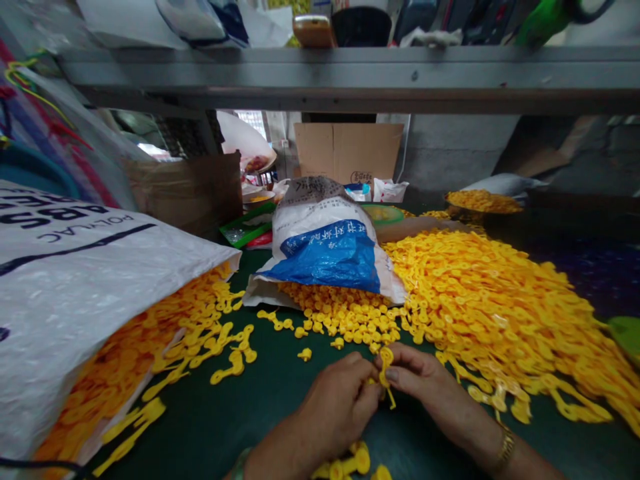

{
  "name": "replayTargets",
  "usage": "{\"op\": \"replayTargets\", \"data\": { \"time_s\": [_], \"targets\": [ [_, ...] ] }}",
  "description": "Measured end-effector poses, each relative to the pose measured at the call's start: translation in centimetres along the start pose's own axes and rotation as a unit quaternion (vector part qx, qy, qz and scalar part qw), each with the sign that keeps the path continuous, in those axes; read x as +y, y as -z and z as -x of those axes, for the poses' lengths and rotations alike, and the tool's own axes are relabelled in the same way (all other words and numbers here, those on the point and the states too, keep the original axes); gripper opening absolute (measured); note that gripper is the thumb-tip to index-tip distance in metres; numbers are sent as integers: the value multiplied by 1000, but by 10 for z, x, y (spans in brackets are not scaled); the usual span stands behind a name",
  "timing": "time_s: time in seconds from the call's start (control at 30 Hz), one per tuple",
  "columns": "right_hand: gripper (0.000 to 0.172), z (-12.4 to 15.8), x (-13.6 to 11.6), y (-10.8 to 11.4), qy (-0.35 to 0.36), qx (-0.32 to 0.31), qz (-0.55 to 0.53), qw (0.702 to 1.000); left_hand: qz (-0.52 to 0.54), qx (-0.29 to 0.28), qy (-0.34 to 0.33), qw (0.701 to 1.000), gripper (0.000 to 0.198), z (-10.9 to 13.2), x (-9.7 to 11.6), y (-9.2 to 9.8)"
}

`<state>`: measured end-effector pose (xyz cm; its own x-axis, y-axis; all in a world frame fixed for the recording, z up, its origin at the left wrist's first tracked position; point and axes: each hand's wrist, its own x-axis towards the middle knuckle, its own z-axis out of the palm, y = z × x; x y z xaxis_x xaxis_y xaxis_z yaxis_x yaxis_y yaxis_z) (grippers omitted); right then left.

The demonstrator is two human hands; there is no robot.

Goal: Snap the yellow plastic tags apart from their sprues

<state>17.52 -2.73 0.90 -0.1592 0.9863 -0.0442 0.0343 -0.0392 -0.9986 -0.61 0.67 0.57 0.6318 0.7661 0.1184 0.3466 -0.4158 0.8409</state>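
Over the dark green table, my right hand (415, 373) pinches a small yellow plastic part (385, 363) with a round end and a thin tail. Close against it, my left hand (345, 393) is closed, its fingertips meeting the same part; a bit of yellow shows at its fingers. Just beyond both hands lie small round yellow caps (345, 317), spilling from a white and blue sack (330, 247). To the right spreads a big heap of yellow strap-like parts (490, 300). A few yellow pieces (350, 463) lie below my left wrist.
On the left, a large white sack (90, 253) gapes with yellow parts (135, 360) inside. A metal shelf (350, 77) crosses above the table. Behind stand a cardboard box (350, 150), a green tray (247, 227) and a heaped bowl (483, 201).
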Motion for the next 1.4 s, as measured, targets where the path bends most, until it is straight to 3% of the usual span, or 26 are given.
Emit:
{"op": "replayTargets", "data": {
  "time_s": [0.07, 0.17, 0.27, 0.4, 0.63, 1.0, 1.4],
  "targets": [
    [12, 2, 1, 3, 5, 23, 0, 1000, 174, 6, 62, 983, 6, -1, -4, 0],
    [18, 5, 1, 6, 0, 51, 18, 999, 410, 16, 140, 901, 25, -2, -10, 2],
    [23, 8, 0, 3, -11, 61, 20, 998, 521, 27, 170, 836, 32, -1, -12, 5],
    [30, 10, 4, -5, -8, 72, -5, 997, 582, 20, 165, 796, 28, 1, -9, 6],
    [32, 11, 3, -17, 4, 55, -18, 998, 605, 16, 153, 781, 22, 1, -11, 4],
    [33, 11, -3, -18, 20, 31, -8, 999, 602, 9, 143, 785, 19, 0, -10, 3],
    [33, 11, 1, -17, 50, 44, 90, 994, 596, 23, 157, 787, 17, 1, -12, 1]
  ]
}}
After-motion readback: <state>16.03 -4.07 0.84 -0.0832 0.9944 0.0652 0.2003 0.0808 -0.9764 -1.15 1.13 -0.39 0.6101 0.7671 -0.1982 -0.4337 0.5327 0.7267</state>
